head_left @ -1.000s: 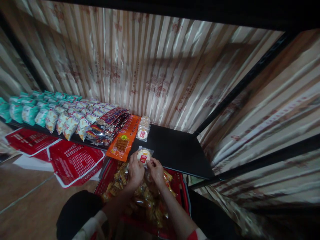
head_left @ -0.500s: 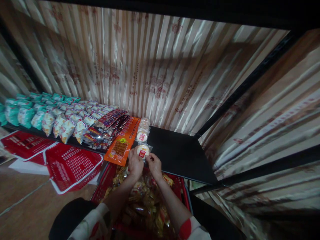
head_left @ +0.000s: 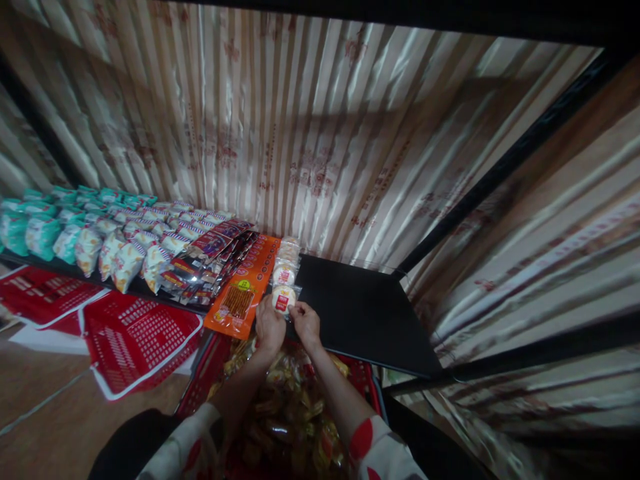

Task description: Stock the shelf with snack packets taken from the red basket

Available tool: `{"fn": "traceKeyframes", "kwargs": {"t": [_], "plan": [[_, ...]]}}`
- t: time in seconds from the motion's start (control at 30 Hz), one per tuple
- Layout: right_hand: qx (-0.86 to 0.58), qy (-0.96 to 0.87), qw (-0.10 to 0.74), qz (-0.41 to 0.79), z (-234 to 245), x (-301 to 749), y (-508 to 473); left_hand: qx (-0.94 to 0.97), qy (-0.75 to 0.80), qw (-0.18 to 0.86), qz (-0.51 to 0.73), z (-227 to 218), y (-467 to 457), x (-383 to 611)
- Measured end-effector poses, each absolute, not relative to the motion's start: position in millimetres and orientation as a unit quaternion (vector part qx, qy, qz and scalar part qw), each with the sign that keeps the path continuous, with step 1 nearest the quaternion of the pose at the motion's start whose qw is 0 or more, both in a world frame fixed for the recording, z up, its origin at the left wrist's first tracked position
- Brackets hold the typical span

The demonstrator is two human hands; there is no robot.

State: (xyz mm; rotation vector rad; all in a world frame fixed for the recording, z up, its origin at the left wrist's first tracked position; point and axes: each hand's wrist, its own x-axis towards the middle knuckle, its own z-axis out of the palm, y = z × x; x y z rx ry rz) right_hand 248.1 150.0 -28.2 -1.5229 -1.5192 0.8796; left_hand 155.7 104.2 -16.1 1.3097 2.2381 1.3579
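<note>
A round, pale cracker in a clear packet with a red label (head_left: 284, 299) lies at the front end of a row of like packets on the black shelf. My left hand (head_left: 271, 325) grips its left edge, fingers closed. On the other side, my right hand (head_left: 305, 324) pinches the lower right edge between thumb and fingers. Just behind it is another cracker packet (head_left: 285, 274) of the same look. Along the left of the row lies a flat orange snack bag (head_left: 237, 300) with a window of brown sticks.
Dark packets (head_left: 200, 267), white puffy bags (head_left: 131, 265) and teal bags (head_left: 43, 235) line the shelf leftward. Below my forearms stands a red basket (head_left: 199, 373) full of wrapped snacks. Other red baskets (head_left: 135, 340) sit at left. Black shelf (head_left: 360, 313) extends right to a slanted post (head_left: 465, 193).
Both hands and the front cracker packet have shifted slightly away from me, closer to the packet behind. My grip on it looks the same.
</note>
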Motion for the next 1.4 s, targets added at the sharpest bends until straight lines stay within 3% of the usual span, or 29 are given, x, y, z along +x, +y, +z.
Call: {"fn": "traceKeyframes", "kwargs": {"t": [0.7, 1.4], "plan": [[-0.650, -0.604, 0.347, 0.304, -13.0, 232.6, 180.9, 0.440, 0.728, 0.147, 0.504, -32.8, 132.4, 153.1], [-0.647, -0.632, 0.330, 0.271, -20.6, 227.7, 195.9, 0.456, 0.744, 0.212, 0.439, -18.9, 134.4, 150.4]]}}
